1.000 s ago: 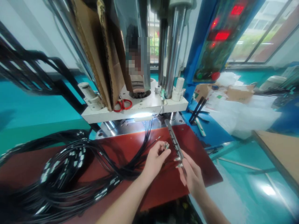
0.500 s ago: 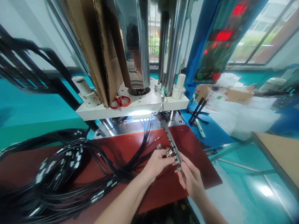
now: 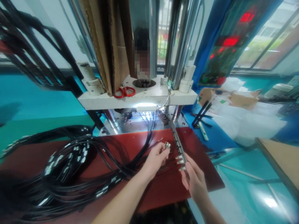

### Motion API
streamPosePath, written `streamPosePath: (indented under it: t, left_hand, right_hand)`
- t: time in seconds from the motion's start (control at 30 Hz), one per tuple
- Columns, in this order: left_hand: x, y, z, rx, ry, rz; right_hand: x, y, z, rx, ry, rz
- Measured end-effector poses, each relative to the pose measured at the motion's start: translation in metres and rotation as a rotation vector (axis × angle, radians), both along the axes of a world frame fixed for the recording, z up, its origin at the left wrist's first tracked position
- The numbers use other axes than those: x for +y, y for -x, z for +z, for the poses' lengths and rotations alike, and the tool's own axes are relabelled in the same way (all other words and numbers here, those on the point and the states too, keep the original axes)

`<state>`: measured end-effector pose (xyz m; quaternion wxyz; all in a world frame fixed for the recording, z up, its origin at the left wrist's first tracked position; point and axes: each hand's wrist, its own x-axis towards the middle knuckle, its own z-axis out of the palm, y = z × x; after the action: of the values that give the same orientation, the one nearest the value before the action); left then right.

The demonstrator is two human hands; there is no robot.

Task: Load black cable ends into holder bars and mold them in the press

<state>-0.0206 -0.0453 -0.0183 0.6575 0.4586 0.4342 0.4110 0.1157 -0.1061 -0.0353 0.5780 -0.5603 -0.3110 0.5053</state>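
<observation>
This looks like a factory workshop. A press [image 3: 137, 99] with steel columns stands behind the red worktop [image 3: 173, 186], beside a blue control box [image 3: 219, 46] with red digits, and coils of black cable [image 3: 67, 161] lie there.

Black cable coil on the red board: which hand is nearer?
Left. The left hand, holding small metal parts, is right of the coil; the right hand, on the metal bar, is farther right.
</observation>
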Motion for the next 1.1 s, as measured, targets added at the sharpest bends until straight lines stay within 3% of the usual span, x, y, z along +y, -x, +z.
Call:
streamPosePath:
  t: [0.07, 0.3, 0.47, 0.83, 1.1]
  left_hand:
    - [-0.001, 0.000, 0.000, 0.016, -0.009, -0.010]
    - [-0.002, -0.003, -0.007, 0.283, -0.295, 0.019]
    - [0.000, -0.007, -0.009, 0.253, -0.231, 0.006]
    - [0.000, -0.006, -0.010, 0.191, -0.195, 0.058]
    - [0.000, -0.005, -0.010, 0.183, -0.175, 0.052]
  right_hand:
    - [-0.001, 0.000, 0.002, 0.055, 0.028, -0.016]
    - [-0.004, 0.003, 0.004, 0.101, 0.038, 0.056]
    - [-0.003, 0.003, 0.004, 0.108, 0.074, 0.034]
    - [-0.001, -0.004, -0.005, 0.023, 0.033, 0.160]
    - [-0.003, -0.001, 0.000, -0.029, 0.061, 0.089]
